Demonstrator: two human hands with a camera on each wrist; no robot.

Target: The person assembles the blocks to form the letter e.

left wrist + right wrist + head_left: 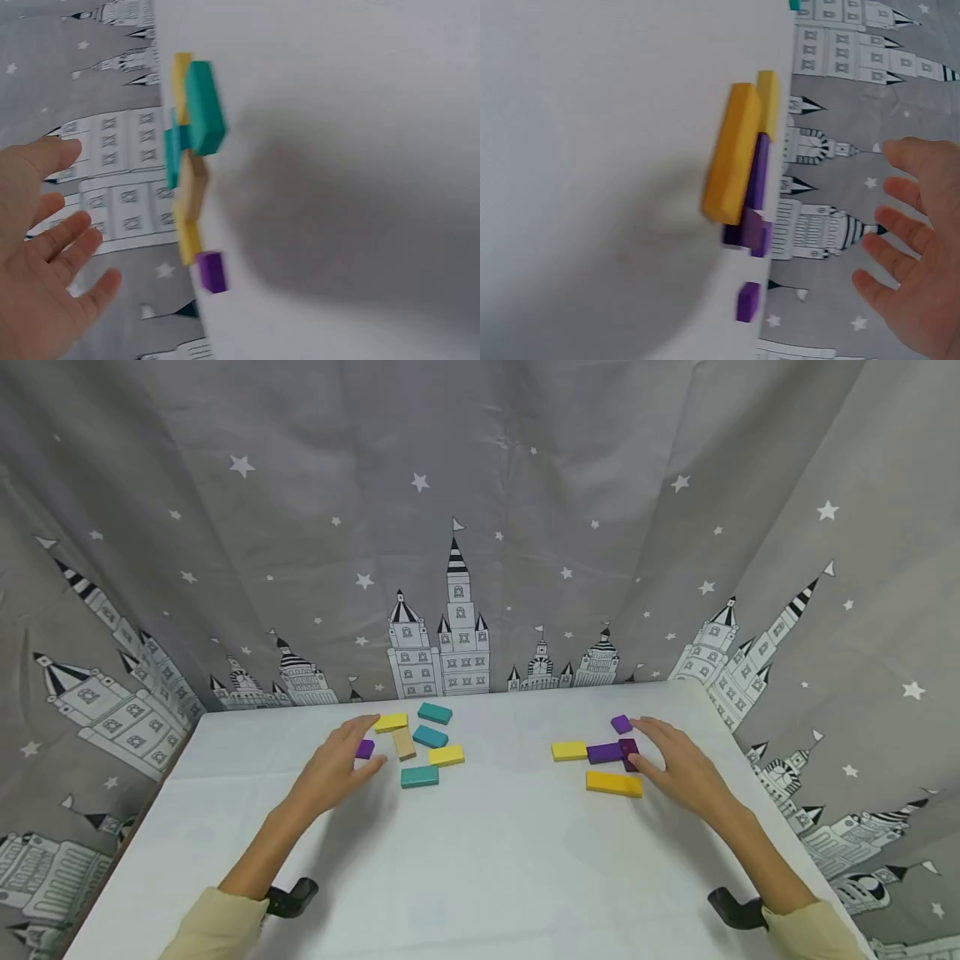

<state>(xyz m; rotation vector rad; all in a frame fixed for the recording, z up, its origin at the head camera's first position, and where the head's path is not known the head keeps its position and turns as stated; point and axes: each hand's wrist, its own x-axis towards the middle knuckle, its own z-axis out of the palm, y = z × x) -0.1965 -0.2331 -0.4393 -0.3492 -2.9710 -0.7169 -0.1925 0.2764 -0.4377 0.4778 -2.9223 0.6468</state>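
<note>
My left hand (333, 764) is held over the left group of blocks, fingers apart and holding nothing. Near its fingertips are a purple block (365, 749), a yellow block (392, 722) and a tan wooden block (404, 744). Teal blocks (419, 777) and another yellow block (447, 756) lie just right of these. My right hand (686, 770), also with nothing in it, reaches over the right group. By its fingers are a small purple block (621, 724) and a dark purple block (628, 755); a longer purple block (604, 753), a yellow block (569, 751) and an orange-yellow block (614, 783) lie beside them.
A white table (480, 868) bears both groups, set apart near its far edge. Behind and around it hangs a grey curtain (525, 568) printed with castles and stars. Black wrist mounts (292, 898) sit at both sleeves.
</note>
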